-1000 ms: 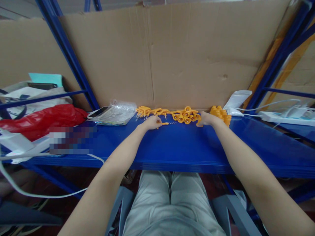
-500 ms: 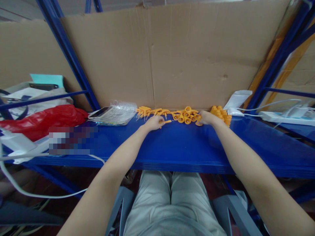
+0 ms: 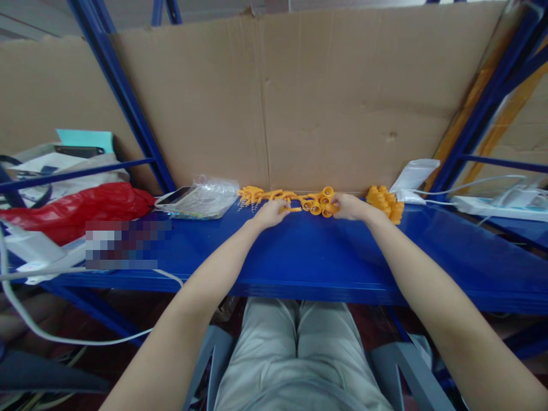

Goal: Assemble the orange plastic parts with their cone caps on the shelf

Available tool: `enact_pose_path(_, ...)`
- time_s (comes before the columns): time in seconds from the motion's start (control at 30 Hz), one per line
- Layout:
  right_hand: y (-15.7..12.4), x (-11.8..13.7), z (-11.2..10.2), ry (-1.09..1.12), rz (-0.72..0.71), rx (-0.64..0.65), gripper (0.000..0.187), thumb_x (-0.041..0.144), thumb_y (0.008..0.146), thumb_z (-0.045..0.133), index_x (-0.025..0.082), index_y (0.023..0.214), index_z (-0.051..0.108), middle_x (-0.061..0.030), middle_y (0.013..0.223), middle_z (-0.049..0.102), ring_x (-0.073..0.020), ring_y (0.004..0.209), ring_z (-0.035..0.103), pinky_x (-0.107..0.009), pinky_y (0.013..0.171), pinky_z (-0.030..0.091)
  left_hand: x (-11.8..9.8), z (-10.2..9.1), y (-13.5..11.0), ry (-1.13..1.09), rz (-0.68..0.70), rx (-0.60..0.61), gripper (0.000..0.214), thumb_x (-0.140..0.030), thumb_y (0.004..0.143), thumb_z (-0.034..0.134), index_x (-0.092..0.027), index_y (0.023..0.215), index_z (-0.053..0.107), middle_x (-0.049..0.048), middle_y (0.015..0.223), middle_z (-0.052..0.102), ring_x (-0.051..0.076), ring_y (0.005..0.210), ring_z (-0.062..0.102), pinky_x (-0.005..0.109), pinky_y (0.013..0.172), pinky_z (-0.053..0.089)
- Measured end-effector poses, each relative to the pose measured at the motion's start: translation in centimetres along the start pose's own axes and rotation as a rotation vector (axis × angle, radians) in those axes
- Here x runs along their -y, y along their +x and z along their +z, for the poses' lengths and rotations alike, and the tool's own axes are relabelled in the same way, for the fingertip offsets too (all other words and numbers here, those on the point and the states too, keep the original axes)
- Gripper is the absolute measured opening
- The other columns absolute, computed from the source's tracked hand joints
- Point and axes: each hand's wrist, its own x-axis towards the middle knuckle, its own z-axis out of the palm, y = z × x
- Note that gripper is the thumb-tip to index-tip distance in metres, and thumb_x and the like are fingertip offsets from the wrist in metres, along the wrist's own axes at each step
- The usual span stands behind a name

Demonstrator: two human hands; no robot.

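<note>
My left hand (image 3: 273, 213) is pinched on an orange corkscrew screw piece (image 3: 295, 209), whose ribbed shaft points right, low over the blue shelf. Behind it lies a row of like orange pieces (image 3: 252, 194), several with thin metal spirals. My right hand (image 3: 349, 206) closes on an orange cup-shaped piece (image 3: 329, 211), at the right side of a small pile of orange cups (image 3: 315, 208) with round openings toward me. Its fingertips are partly hidden. To the right of that hand stands a stack of orange toothed pieces (image 3: 385, 203).
Both hands work over a blue metal shelf (image 3: 317, 257) backed by a cardboard sheet (image 3: 334, 97). Left of the parts lie a phone (image 3: 175, 195) and a clear plastic bag (image 3: 209, 200). Farther left is a red bag (image 3: 85, 211); at right, a white power strip (image 3: 500, 206).
My right hand has shifted left toward the cups, its piece now nearer the left hand. My left hand has moved slightly right, still gripping the corkscrew screw piece.
</note>
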Motion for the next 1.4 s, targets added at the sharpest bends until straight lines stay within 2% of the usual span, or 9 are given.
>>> enact_pose_path(0.07, 0.1, 0.0, 0.3, -0.025, -0.073, 0.021, 0.023, 0.012, 0.070, 0.066, 0.020, 0.091, 0.072, -0.0015, 0.083, 0.074, -0.0193, 0.080, 0.068, -0.024, 0.067, 0.047, 0.1, 0.0, 0.0, 0.000, 0.009, 0.007, 0.011, -0.018, 0.089, 0.060, -0.018, 0.093, 0.070, 0.0076, 0.104, 0.076, 0.025, 0.100, 0.068, 0.039, 0.094, 0.051)
enact_pose_path(0.13, 0.2, 0.1, 0.5, -0.029, -0.123, 0.035, 0.019, 0.012, 0.070, 0.064, 0.020, 0.085, 0.073, -0.0002, 0.078, 0.073, -0.0187, 0.077, 0.067, -0.024, 0.067, 0.047, 0.1, 0.1, 0.1, -0.002, 0.016, 0.006, 0.011, -0.018, 0.089, 0.060, -0.018, 0.092, 0.070, 0.0074, 0.104, 0.075, 0.025, 0.101, 0.068, 0.040, 0.095, 0.051)
enact_pose_path(0.27, 0.1, 0.3, 0.7, -0.001, -0.134, 0.015, 0.021, 0.012, 0.073, 0.066, 0.020, 0.090, 0.074, -0.0022, 0.090, 0.075, -0.0186, 0.082, 0.068, -0.023, 0.071, 0.048, 0.0, 0.1, 0.0, -0.001, 0.008, 0.004, 0.012, -0.018, 0.089, 0.059, -0.017, 0.092, 0.071, 0.0079, 0.104, 0.075, 0.025, 0.101, 0.068, 0.040, 0.096, 0.051)
enact_pose_path(0.43, 0.1, 0.7, 0.5, 0.049, -0.154, -0.007, 0.013, 0.018, 0.080, 0.067, 0.020, 0.091, 0.073, -0.0033, 0.092, 0.076, -0.0198, 0.086, 0.069, -0.025, 0.076, 0.049, -0.2, 0.0, 0.0, 0.015, 0.012, 0.000, 0.011, -0.017, 0.089, 0.060, -0.016, 0.092, 0.071, 0.0086, 0.102, 0.076, 0.025, 0.099, 0.068, 0.039, 0.093, 0.051)
enact_pose_path(0.57, 0.2, 0.7, 0.4, 0.081, -0.166, -0.029, 0.022, 0.015, 0.077, 0.071, 0.018, 0.099, 0.073, -0.0058, 0.099, 0.076, -0.0209, 0.091, 0.069, -0.026, 0.081, 0.050, -0.1, -0.1, 0.0, -0.001, 0.024, -0.009, 0.011, -0.018, 0.090, 0.060, -0.017, 0.091, 0.070, 0.0071, 0.098, 0.076, 0.024, 0.095, 0.069, 0.038, 0.090, 0.052)
enact_pose_path(0.87, 0.2, 0.4, 0.2, 0.085, -0.171, -0.068, 0.031, 0.009, 0.079, 0.066, 0.018, 0.107, 0.072, -0.0064, 0.106, 0.076, -0.0214, 0.097, 0.070, -0.028, 0.088, 0.051, -0.1, -0.1, 0.0, -0.011, 0.008, -0.002, 0.011, -0.016, 0.089, 0.059, -0.016, 0.091, 0.070, 0.0076, 0.099, 0.077, 0.024, 0.096, 0.069, 0.038, 0.093, 0.051)
enact_pose_path(1.13, 0.4, 1.0, 0.9, 0.155, -0.275, -0.158, 0.040, 0.006, 0.079, 0.064, 0.018, 0.117, 0.071, -0.0118, 0.121, 0.070, -0.0243, 0.113, 0.066, -0.037, 0.101, 0.049, -0.1, -0.1, 0.0, -0.012, 0.017, -0.029, 0.013, -0.018, 0.090, 0.058, -0.015, 0.096, 0.070, 0.0093, 0.101, 0.076, 0.024, 0.098, 0.069, 0.039, 0.093, 0.052)
enact_pose_path(1.27, 0.4, 1.3, 1.3, 0.196, -0.293, -0.165, 0.042, 0.010, 0.083, 0.063, 0.016, 0.124, 0.069, -0.0131, 0.118, 0.071, -0.0239, 0.108, 0.067, -0.036, 0.097, 0.052, 0.2, 0.4, 0.2, -0.040, 0.087, -0.062, 0.011, -0.019, 0.089, 0.060, -0.016, 0.094, 0.069, 0.0091, 0.103, 0.074, 0.024, 0.101, 0.068, 0.041, 0.097, 0.052)
enact_pose_path(1.4, 0.6, 1.0, 1.9, 0.252, -0.328, -0.210, 0.044, 0.014, 0.083, 0.065, 0.017, 0.128, 0.066, -0.0115, 0.113, 0.071, -0.0230, 0.101, 0.069, -0.036, 0.091, 0.055, 1.1, 1.4, 0.7, -0.080, 0.160, -0.158, 0.004, -0.018, 0.087, 0.065, -0.017, 0.087, 0.069, 0.0088, 0.111, 0.071, 0.023, 0.114, 0.064, 0.044, 0.106, 0.047)
